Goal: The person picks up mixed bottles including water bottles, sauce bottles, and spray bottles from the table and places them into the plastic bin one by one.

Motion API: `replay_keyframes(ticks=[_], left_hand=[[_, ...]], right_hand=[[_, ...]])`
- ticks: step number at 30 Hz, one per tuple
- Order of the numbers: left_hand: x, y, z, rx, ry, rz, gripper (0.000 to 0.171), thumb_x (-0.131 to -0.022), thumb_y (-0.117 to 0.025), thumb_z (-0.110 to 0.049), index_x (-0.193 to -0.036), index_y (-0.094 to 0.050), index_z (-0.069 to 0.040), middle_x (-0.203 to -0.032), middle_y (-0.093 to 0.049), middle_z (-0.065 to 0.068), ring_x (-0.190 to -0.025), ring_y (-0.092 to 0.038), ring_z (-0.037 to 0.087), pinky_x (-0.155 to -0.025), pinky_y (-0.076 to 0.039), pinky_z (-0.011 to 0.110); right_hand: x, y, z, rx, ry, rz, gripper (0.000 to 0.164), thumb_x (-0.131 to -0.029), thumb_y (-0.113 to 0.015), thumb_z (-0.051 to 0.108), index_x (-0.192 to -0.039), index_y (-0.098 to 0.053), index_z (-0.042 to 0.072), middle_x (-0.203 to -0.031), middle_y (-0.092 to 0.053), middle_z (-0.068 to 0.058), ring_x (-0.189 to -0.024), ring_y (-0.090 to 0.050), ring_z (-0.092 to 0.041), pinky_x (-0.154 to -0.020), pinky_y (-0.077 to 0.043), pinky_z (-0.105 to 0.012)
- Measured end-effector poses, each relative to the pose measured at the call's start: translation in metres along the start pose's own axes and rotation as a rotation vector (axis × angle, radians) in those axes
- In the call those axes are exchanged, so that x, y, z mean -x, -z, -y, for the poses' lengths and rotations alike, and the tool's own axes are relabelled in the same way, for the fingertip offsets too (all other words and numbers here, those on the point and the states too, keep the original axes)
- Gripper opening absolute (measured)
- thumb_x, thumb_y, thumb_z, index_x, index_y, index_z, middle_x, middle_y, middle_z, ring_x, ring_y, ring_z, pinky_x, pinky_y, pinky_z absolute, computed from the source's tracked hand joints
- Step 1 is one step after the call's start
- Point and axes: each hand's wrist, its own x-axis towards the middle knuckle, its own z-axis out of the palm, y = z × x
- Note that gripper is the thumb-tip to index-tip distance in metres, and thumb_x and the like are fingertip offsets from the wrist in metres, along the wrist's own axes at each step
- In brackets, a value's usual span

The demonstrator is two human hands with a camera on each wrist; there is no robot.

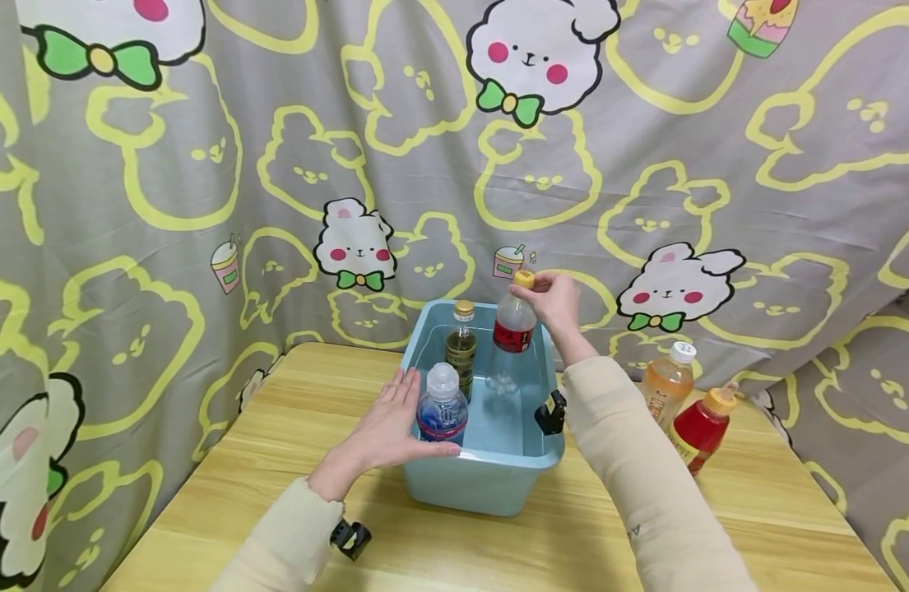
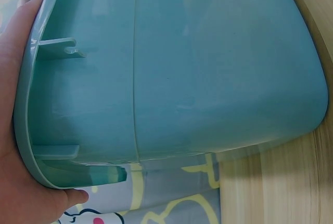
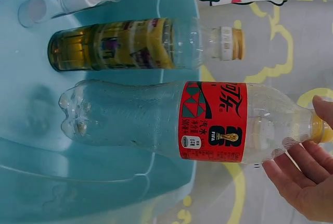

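Observation:
My right hand (image 1: 558,304) pinches the yellow cap of a clear plastic soda bottle (image 3: 213,122) with a red label. The bottle is upright, its lower part within the light blue bin (image 1: 469,485); whether its base touches the floor of the bin I cannot tell. My left hand (image 1: 383,419) rests on the bin's near left rim, fingers extended along the side and thumb along the front. Beside that hand, inside the bin, stands a bottle with blue contents (image 1: 442,407). Behind it is a gold-capped bottle (image 3: 130,44) holding amber-green liquid.
On the wooden table (image 1: 262,460), right of the bin, stand an orange drink bottle (image 1: 669,382) with a white cap and a red bottle (image 1: 702,432) with a nozzle top. A small clear bottle (image 3: 67,0) with a white top is in the bin. A patterned curtain (image 1: 424,164) hangs behind.

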Motion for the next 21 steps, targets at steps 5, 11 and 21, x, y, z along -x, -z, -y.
replay_keyframes(ticks=[5, 11, 21], left_hand=[[0.000, 0.000, -0.001, -0.001, -0.006, -0.003, 0.120, -0.061, -0.053, -0.076, -0.139, -0.013, 0.006, -0.145, -0.009, 0.020, -0.133, -0.001, 0.030, -0.106, -0.009, 0.042], [0.001, 0.001, -0.001, -0.002, -0.001, 0.001, 0.120, -0.061, -0.053, -0.076, -0.139, -0.013, 0.005, -0.145, -0.009, 0.019, -0.133, -0.001, 0.029, -0.106, -0.008, 0.041], [0.000, 0.000, 0.000, -0.009, -0.001, -0.003, 0.120, -0.061, -0.052, -0.077, -0.139, -0.013, 0.005, -0.145, -0.009, 0.019, -0.133, -0.001, 0.029, -0.106, -0.008, 0.041]], right_hand=[[0.001, -0.005, -0.007, 0.032, -0.033, 0.010, 0.042, -0.070, -0.075, 0.028, -0.098, -0.063, -0.001, -0.097, -0.065, -0.015, -0.090, -0.060, -0.025, -0.075, -0.047, -0.036], [0.001, -0.010, -0.013, 0.045, -0.033, 0.025, 0.041, -0.071, -0.075, 0.027, -0.098, -0.062, -0.001, -0.097, -0.065, -0.016, -0.089, -0.059, -0.026, -0.076, -0.046, -0.036], [0.003, -0.014, -0.021, 0.056, -0.070, 0.054, 0.043, -0.071, -0.074, 0.027, -0.100, -0.062, -0.002, -0.099, -0.064, -0.017, -0.090, -0.059, -0.026, -0.075, -0.047, -0.035]])
